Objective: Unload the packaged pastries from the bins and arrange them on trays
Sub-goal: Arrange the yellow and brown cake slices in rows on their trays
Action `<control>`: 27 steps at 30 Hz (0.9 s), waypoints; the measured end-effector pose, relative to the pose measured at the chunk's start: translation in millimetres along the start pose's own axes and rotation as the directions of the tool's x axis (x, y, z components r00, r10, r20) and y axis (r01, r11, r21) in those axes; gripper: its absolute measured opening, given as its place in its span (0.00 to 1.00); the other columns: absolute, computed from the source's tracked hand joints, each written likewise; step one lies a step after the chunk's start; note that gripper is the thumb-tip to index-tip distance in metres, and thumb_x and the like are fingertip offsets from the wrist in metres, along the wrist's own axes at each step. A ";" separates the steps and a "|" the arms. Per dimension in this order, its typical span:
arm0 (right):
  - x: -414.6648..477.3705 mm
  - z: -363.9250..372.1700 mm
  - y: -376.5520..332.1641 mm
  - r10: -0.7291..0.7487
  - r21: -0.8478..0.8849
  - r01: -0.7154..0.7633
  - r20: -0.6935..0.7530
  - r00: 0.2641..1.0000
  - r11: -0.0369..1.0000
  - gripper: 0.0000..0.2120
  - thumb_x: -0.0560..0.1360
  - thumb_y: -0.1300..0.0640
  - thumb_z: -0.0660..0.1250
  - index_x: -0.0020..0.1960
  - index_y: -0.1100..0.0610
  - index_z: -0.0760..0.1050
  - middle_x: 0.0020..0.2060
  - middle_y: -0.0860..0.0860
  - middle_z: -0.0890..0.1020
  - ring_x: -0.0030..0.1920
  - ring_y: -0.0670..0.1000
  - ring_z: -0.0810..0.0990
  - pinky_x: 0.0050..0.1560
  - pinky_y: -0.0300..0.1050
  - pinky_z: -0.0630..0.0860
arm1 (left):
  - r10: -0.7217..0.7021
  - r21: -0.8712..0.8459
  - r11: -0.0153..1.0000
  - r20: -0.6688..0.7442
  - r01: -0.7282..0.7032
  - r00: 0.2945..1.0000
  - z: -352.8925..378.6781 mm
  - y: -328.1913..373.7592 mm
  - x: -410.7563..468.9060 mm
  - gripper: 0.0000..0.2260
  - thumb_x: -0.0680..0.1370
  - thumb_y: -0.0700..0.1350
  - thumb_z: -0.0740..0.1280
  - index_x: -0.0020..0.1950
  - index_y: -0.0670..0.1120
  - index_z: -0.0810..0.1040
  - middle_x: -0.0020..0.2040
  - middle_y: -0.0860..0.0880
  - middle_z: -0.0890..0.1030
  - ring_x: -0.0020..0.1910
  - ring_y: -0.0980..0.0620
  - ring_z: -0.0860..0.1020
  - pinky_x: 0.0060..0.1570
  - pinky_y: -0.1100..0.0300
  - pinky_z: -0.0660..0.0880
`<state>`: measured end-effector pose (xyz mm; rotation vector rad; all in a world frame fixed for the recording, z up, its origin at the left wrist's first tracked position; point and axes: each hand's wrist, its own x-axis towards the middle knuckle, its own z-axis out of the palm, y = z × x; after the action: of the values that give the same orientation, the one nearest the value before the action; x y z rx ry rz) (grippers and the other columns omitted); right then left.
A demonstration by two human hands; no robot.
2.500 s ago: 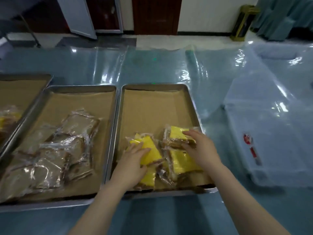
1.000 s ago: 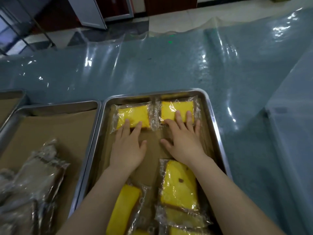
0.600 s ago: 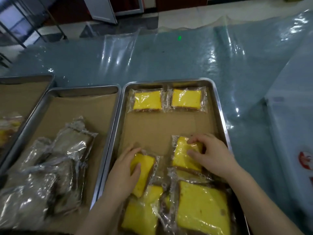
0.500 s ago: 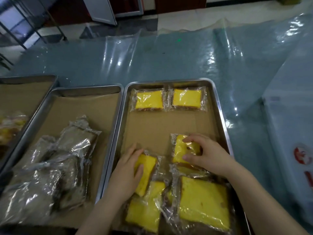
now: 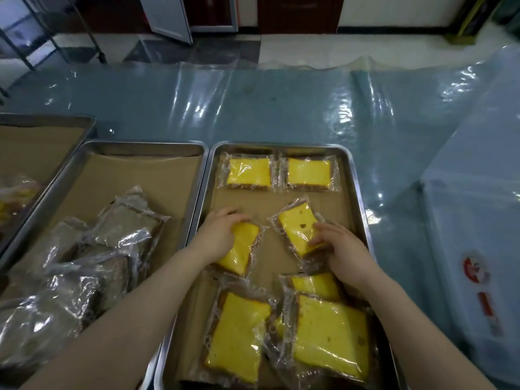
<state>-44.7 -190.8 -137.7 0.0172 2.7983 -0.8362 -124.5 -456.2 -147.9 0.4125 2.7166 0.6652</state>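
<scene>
Packets of yellow cake in clear wrap lie on the paper-lined right tray (image 5: 356, 192), which fills the centre and lower right of the frame. The upper-left packet (image 5: 249, 171) and the upper-right packet (image 5: 308, 173) sit square and side by side along the tray's top edge, nearly touching.

Below them, mid-tray, the left hand (image 5: 221, 232) curls its fingers over the upper end of a tilted packet (image 5: 242, 249) and grips it. This packet slants down toward the left beside the wrist. Just to the right and apart from it, the right hand (image 5: 342, 250) pinches the lower right end of a slanted packet (image 5: 297, 225), thumb on top of the wrap. The packet's far end points toward the upper right. Whether either packet is lifted off the paper cannot be told.

At the bottom of the frame three more crowd together. A large packet (image 5: 236, 333) lies at lower left and a second large packet (image 5: 332, 336) at lower right, their wraps overlapping. A small packet (image 5: 315, 284) lies just below the right hand.

Left of centre, the middle tray (image 5: 140, 144) holds a loose heap of brown pastries (image 5: 126, 229) in clear wrap. A third tray (image 5: 47, 119) shows at the far left edge. A pale bin (image 5: 472, 220) with a red label stands at the right edge on the plastic-covered table (image 5: 281, 108).
</scene>
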 end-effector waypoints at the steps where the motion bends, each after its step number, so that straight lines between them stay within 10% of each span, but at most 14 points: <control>1: 1.0 -1.7 -1.6 0.017 -0.005 -0.017 -0.008 1.000 1.000 0.23 0.71 0.73 0.59 0.49 0.47 0.79 0.69 0.45 0.70 0.75 0.51 0.57 0.73 0.45 0.53 | -0.011 0.053 0.999 -0.046 0.013 0.999 -1.1 -1.1 1.4 0.26 0.75 0.33 0.57 0.67 0.56 0.72 0.67 0.48 0.69 0.67 0.45 0.62 0.65 0.59 0.58; 6: -0.5 4.0 -13.2 0.158 -0.038 -0.184 -0.356 0.921 0.982 0.13 0.77 0.60 0.61 0.59 0.56 0.76 0.61 0.53 0.78 0.70 0.55 0.65 0.69 0.49 0.63 | -0.233 0.127 0.953 -0.263 0.273 0.936 -0.1 13.8 -1.6 0.14 0.78 0.46 0.62 0.63 0.45 0.71 0.59 0.42 0.73 0.57 0.41 0.71 0.50 0.52 0.68; 9: -1.9 10.7 -21.6 0.145 -0.122 -0.186 -0.289 0.946 0.975 0.23 0.77 0.48 0.64 0.70 0.53 0.67 0.71 0.53 0.69 0.74 0.54 0.60 0.70 0.52 0.60 | -0.298 0.058 0.942 -0.302 0.330 0.905 10.1 25.1 -11.2 0.16 0.79 0.44 0.60 0.66 0.44 0.64 0.62 0.39 0.69 0.56 0.38 0.71 0.47 0.51 0.67; 12: 0.3 13.2 -21.1 0.114 -0.177 -0.144 -0.172 0.979 0.974 0.23 0.75 0.56 0.67 0.69 0.47 0.67 0.75 0.50 0.60 0.76 0.53 0.50 0.71 0.55 0.52 | -0.150 0.169 0.959 -0.372 0.226 0.916 16.8 27.5 -28.1 0.22 0.77 0.41 0.60 0.71 0.46 0.61 0.69 0.40 0.63 0.65 0.40 0.64 0.62 0.49 0.64; 17: 5.0 5.7 -11.4 0.133 -0.174 -0.180 -0.248 0.960 0.968 0.23 0.69 0.68 0.67 0.60 0.49 0.74 0.73 0.49 0.65 0.75 0.55 0.53 0.71 0.53 0.51 | 0.297 0.387 0.863 0.131 -0.325 0.946 22.8 16.8 -38.2 0.26 0.80 0.58 0.49 0.73 0.63 0.38 0.76 0.52 0.38 0.74 0.47 0.36 0.71 0.52 0.34; 21: 15.4 17.7 -29.8 0.233 0.118 -0.212 -0.223 0.946 0.970 0.27 0.77 0.61 0.63 0.74 0.56 0.60 0.73 0.57 0.64 0.74 0.58 0.58 0.72 0.56 0.60 | 0.182 0.428 0.885 0.043 -0.183 0.982 28.4 8.2 -26.6 0.25 0.78 0.63 0.41 0.71 0.64 0.33 0.75 0.51 0.34 0.72 0.47 0.30 0.69 0.53 0.30; 27: 38.4 28.6 -36.3 0.259 -0.090 -0.277 -0.169 0.951 0.957 0.36 0.80 0.42 0.55 0.78 0.54 0.40 0.77 0.59 0.44 0.76 0.60 0.40 0.74 0.57 0.41 | 0.057 0.336 0.941 -0.062 -0.033 0.996 40.8 18.9 -4.6 0.25 0.79 0.63 0.42 0.71 0.64 0.32 0.75 0.51 0.32 0.71 0.49 0.27 0.67 0.53 0.27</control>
<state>-78.9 -238.8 -149.6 0.4538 2.8905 -0.6346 -101.7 -425.5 -172.1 0.5408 2.9015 0.2272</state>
